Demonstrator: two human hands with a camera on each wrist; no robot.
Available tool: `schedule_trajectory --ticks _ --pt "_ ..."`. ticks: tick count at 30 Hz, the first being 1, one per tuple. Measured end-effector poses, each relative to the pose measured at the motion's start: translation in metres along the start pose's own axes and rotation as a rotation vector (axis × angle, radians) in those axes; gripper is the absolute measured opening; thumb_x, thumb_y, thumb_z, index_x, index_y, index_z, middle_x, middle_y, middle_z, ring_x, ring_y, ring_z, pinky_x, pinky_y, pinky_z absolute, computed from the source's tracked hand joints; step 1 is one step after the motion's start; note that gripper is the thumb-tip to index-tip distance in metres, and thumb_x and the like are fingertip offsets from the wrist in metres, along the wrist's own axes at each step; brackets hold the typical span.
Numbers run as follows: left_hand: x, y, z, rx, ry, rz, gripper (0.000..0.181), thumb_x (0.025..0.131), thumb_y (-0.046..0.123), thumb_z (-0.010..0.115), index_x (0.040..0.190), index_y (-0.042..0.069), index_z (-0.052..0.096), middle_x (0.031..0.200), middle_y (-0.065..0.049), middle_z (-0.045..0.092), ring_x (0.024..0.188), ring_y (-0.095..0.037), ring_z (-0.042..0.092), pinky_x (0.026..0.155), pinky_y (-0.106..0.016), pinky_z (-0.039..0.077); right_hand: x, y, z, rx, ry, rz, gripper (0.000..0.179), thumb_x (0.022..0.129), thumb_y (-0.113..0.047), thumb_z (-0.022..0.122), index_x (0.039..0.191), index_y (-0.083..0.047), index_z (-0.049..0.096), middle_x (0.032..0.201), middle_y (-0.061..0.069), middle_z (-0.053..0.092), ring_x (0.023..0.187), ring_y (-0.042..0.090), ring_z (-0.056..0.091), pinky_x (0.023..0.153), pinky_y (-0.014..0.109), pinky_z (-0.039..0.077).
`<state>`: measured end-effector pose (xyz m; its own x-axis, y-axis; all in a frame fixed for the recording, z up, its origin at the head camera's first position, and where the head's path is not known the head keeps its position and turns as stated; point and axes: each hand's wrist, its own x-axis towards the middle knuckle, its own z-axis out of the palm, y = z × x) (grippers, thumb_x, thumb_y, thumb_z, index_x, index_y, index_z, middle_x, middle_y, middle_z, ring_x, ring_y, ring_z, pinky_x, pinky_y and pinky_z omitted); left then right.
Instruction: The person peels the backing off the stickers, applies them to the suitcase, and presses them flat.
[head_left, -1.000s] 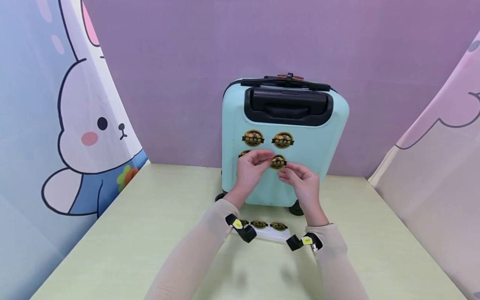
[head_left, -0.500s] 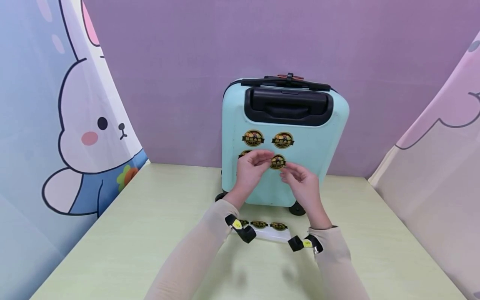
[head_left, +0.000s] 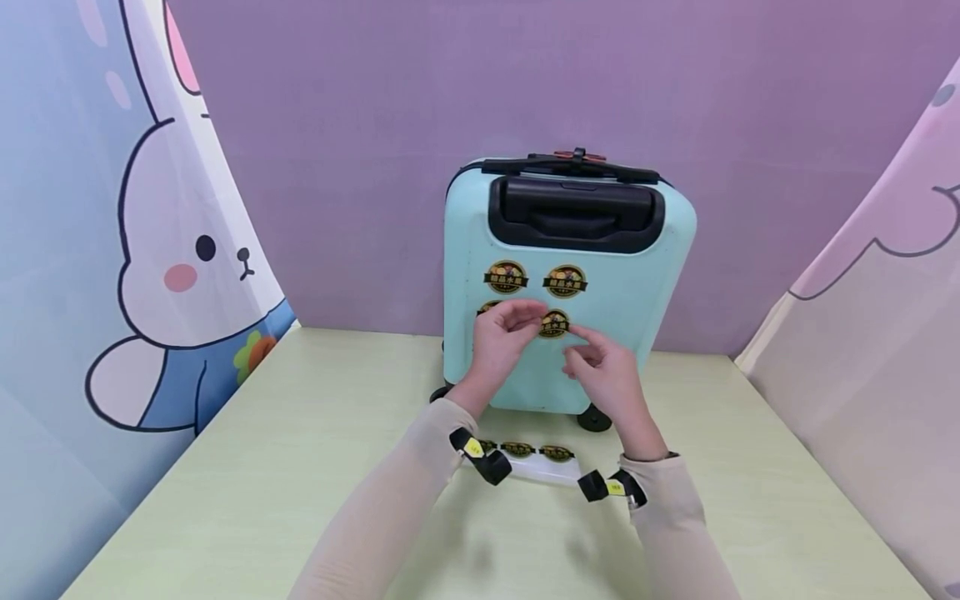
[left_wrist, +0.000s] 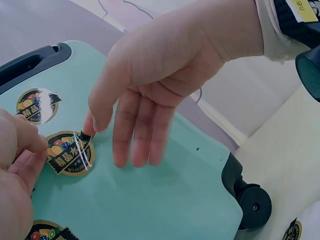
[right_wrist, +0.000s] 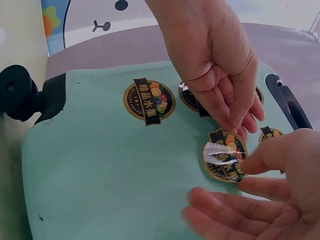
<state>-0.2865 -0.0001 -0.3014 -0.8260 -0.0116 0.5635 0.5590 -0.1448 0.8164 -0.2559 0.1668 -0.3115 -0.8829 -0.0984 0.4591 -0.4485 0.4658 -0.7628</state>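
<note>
A round black-and-gold sticker (head_left: 555, 323) with a fruit picture lies against the back of an upright mint-green suitcase (head_left: 607, 317). My left hand (head_left: 501, 337) pinches the sticker's left edge between thumb and finger. From the other side, my right hand (head_left: 606, 365) touches the right edge with an outstretched index fingertip. In the right wrist view, the other fingers of the right hand (right_wrist: 280, 187) are loosely spread. Matching stickers sit above, at upper left (head_left: 506, 277) and upper right (head_left: 565, 282). Another (right_wrist: 150, 101) shows lower down in the right wrist view; my left hand hides it from the head view.
On the pale table (head_left: 360, 417), a white backing sheet (head_left: 540, 471) with several stickers lies in front of the suitcase, partly under my left wrist. A dark handle (head_left: 577, 212) tops the case, which has black wheels (head_left: 594, 419). Purple backdrop stands close behind.
My right hand has drawn slightly down and right; its lower fingers have come away from the sticker while the index finger stays at the edge. The left hand holds its place.
</note>
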Motion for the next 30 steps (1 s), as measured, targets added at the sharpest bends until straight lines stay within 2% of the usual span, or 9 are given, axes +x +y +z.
schedule_trajectory --ticks 5,10,13,16,21,30 --pt "-0.001 0.000 -0.001 -0.012 0.000 0.004 0.021 0.086 -0.015 0.066 0.107 -0.011 0.068 0.106 -0.022 0.071 0.101 -0.032 0.069 0.088 -0.031 0.057 -0.003 0.000 0.001 -0.089 0.003 -0.042 0.044 0.097 -0.007 0.057 0.140 0.001 0.054 0.101 0.021 0.073 0.080 0.029 0.072 0.061 0.027 0.055" --pt "0.000 -0.001 -0.001 -0.021 -0.003 -0.006 0.022 0.086 -0.017 0.065 0.107 -0.011 0.067 0.107 -0.023 0.070 0.103 -0.033 0.068 0.089 -0.031 0.057 -0.005 -0.005 0.004 -0.233 0.046 -0.083 0.044 0.096 -0.006 0.057 0.139 0.005 0.053 0.101 0.022 0.072 0.075 0.029 0.071 0.055 0.036 0.057" --pt "0.001 0.000 -0.001 -0.023 -0.005 -0.011 0.023 0.086 -0.017 0.065 0.108 -0.011 0.067 0.108 -0.023 0.070 0.103 -0.032 0.068 0.090 -0.031 0.057 -0.005 -0.007 0.007 -0.285 0.056 -0.086 0.047 0.095 -0.007 0.057 0.140 0.007 0.050 0.102 0.023 0.071 0.074 0.029 0.071 0.055 0.039 0.058" --pt "0.001 0.000 -0.002 -0.026 -0.007 -0.012 0.023 0.086 -0.017 0.065 0.108 -0.011 0.067 0.108 -0.023 0.070 0.103 -0.031 0.069 0.089 -0.032 0.057 -0.006 -0.007 0.009 -0.269 0.054 -0.099 0.048 0.095 -0.006 0.057 0.140 0.009 0.049 0.101 0.023 0.071 0.074 0.030 0.071 0.058 0.042 0.059" --pt "0.000 0.000 -0.002 -0.044 -0.014 -0.015 0.023 0.087 -0.016 0.065 0.109 -0.011 0.067 0.109 -0.022 0.071 0.104 -0.031 0.068 0.090 -0.032 0.057 -0.008 -0.003 0.010 -0.178 0.034 -0.095 0.049 0.097 -0.007 0.057 0.142 0.007 0.047 0.100 0.020 0.073 0.079 0.029 0.071 0.066 0.044 0.059" --pt "-0.001 0.005 -0.002 -0.045 -0.002 0.007 0.022 0.087 -0.014 0.065 0.108 -0.011 0.067 0.109 -0.020 0.071 0.104 -0.032 0.068 0.087 -0.033 0.058 -0.008 0.001 0.007 -0.034 -0.034 -0.008 0.054 0.100 -0.012 0.055 0.150 0.000 0.039 0.116 0.020 0.069 0.092 0.030 0.070 0.074 0.038 0.060"
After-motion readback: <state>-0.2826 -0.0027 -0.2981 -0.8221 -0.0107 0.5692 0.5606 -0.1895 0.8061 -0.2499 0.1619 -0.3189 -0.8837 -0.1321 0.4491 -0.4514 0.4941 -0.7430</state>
